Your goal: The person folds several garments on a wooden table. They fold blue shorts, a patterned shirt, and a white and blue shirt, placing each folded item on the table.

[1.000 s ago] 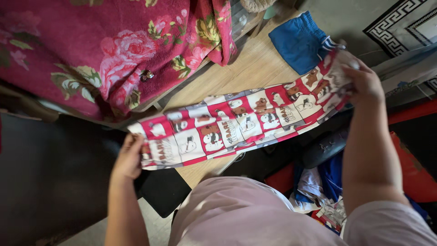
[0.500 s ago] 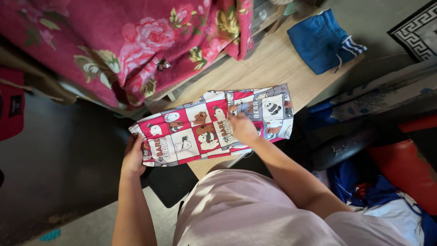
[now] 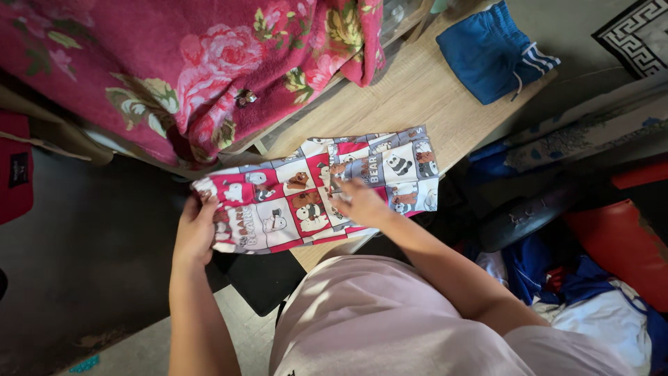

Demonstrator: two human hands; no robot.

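Now printed cloth (image 3: 313, 191) btwn left hand (image 3: 195, 230) & right hand (image 3: 362, 203).

The left hand (image 3: 196, 230) is curled shut, fingers (image 3: 207, 206) folded over with the thumb beneath. The right hand (image 3: 362, 203) lies flat, palm down, fingers spread forward, forearm stretched out behind.

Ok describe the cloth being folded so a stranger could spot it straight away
On the light wooden table, below the pink floral blanket, lies a folded cartoon-bear cloth, held by the left hand and right hand. Unlike the plain blue shorts, it is chequered red, white and grey.
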